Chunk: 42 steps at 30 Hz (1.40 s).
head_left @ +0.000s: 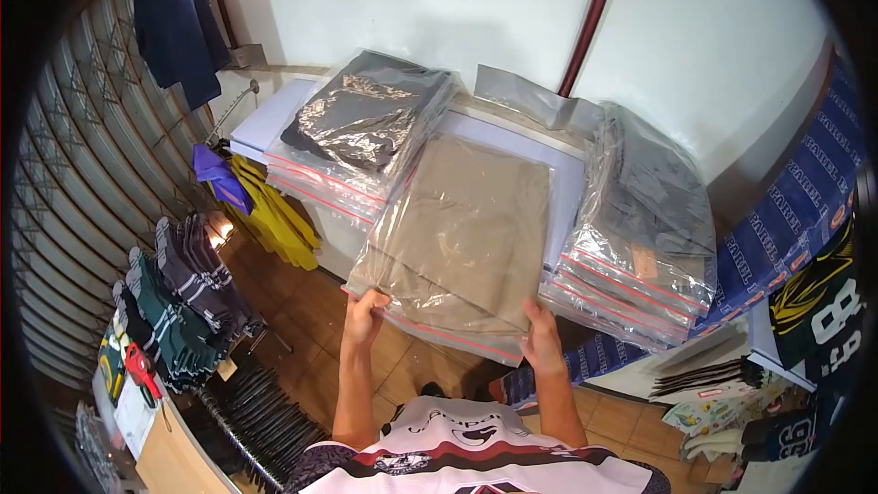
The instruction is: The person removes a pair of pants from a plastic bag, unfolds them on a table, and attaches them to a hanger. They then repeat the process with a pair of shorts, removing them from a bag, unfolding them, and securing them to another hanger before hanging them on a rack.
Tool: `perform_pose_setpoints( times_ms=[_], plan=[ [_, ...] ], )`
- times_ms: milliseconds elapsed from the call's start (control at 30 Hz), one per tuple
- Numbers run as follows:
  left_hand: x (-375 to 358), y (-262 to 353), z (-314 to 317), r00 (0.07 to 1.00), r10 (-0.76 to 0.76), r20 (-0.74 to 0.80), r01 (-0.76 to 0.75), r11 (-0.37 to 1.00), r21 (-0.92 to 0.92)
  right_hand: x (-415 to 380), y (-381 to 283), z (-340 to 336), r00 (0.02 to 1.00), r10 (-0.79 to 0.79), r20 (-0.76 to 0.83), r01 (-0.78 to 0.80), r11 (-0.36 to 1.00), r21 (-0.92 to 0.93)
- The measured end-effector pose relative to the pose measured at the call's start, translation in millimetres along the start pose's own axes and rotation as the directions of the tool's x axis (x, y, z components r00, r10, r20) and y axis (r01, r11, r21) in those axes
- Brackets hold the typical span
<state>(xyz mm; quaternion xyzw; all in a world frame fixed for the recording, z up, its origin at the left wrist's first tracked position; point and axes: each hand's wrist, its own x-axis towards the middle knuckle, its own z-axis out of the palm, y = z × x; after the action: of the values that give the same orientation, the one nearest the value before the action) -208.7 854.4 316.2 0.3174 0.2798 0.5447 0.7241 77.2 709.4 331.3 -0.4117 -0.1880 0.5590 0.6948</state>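
Observation:
A clear zip bag with a folded khaki garment (466,229) inside lies in front of me, its far part over the white shelf (569,174) and its red-striped zip edge towards me. My left hand (367,307) pinches the near left corner of this bag. At the near right corner, my right hand (540,334) grips the same bag, thumb on top. The fingers beneath the plastic are hidden on both sides. To the left sits a stack of bagged dark garments (366,119). Another stack of bagged grey garments (645,210) is on the right.
Yellow garments (270,210) hang left of the shelf. Striped socks (197,274) and a rack of black hangers (265,425) stand lower left. A red tool (140,370) lies on a counter. A blue printed banner (777,220) curves along the right, near hanging jerseys (823,320).

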Motion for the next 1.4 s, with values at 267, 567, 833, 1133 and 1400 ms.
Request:
perform_pose_setpoints(
  times_ms=[267,567,833,1133,1400],
  plan=[
    [-56,17,-2,0.989,0.134,0.068,-0.124,0.983,-0.139,-27,-16,20,0.996,-0.03,0.088,0.048,0.975,-0.215],
    [-152,35,27,0.996,0.088,-0.001,-0.083,0.945,0.316,-78,-40,-9,0.976,-0.01,0.217,0.147,0.765,-0.627],
    [-287,-23,72,0.942,0.31,-0.132,-0.204,0.837,0.508,-137,-22,-55,0.893,0.033,0.45,0.3,0.7,-0.648],
    [-450,-84,69,0.835,0.412,-0.365,-0.207,0.849,0.487,-235,5,-103,0.798,0.397,0.453,0.148,0.599,-0.787],
    [-607,-84,58,0.698,0.473,-0.538,-0.193,0.847,0.495,-322,61,-81,0.583,0.574,0.575,0.104,0.649,-0.753]
  ],
)
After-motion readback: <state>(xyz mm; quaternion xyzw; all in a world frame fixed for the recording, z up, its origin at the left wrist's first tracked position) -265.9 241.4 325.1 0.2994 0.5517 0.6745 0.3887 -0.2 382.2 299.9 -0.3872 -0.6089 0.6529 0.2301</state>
